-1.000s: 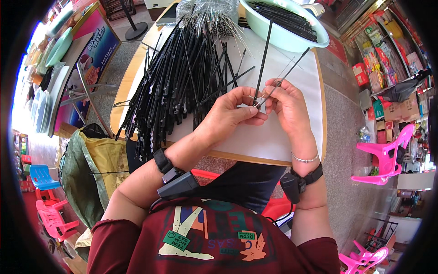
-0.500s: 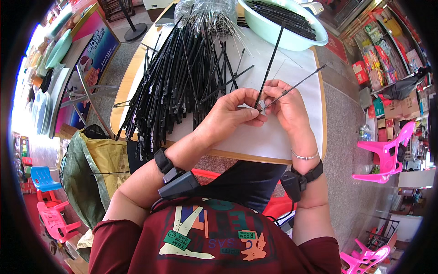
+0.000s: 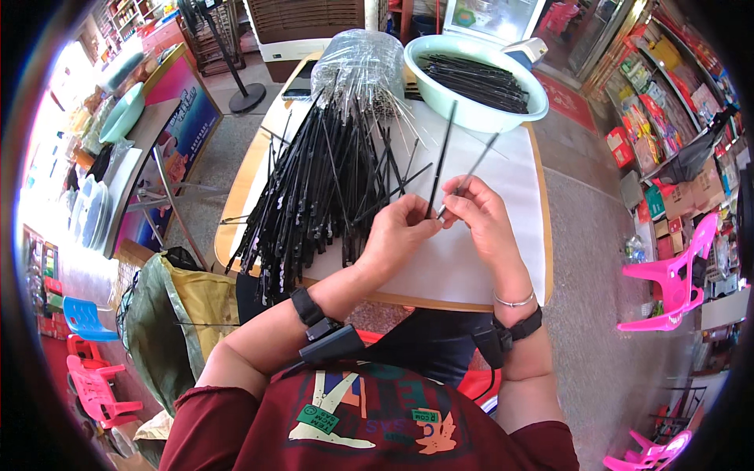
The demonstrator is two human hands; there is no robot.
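Note:
My left hand [image 3: 399, 235] is closed in a pinch on a thin black stick [image 3: 443, 157], which stands nearly upright. Close beside it, the fingertips of my right hand [image 3: 485, 224] pinch a second thin dark rod [image 3: 478, 160], tilted up to the right. The lower ends of both meet near my fingertips; whether they are joined cannot be made out. To the left of my hands spreads a large heap of long black sticks [image 3: 314, 188] with small knobs near their ends. Thin pale wires poke out of a bundle in clear plastic [image 3: 358, 59] behind the heap.
A pale green basin [image 3: 538, 104] holding several black sticks stands at the table's far right. The white-topped table [image 3: 503, 275] has a wooden edge. An open green and yellow sack [image 3: 161, 314] sits at left. Pink chairs [image 3: 667, 275] and stocked shelves line the right side.
Both hands stay together, a little lower and to the left in the picture. The right-hand rod now points more steeply upward. The view has shifted, showing more beyond the table.

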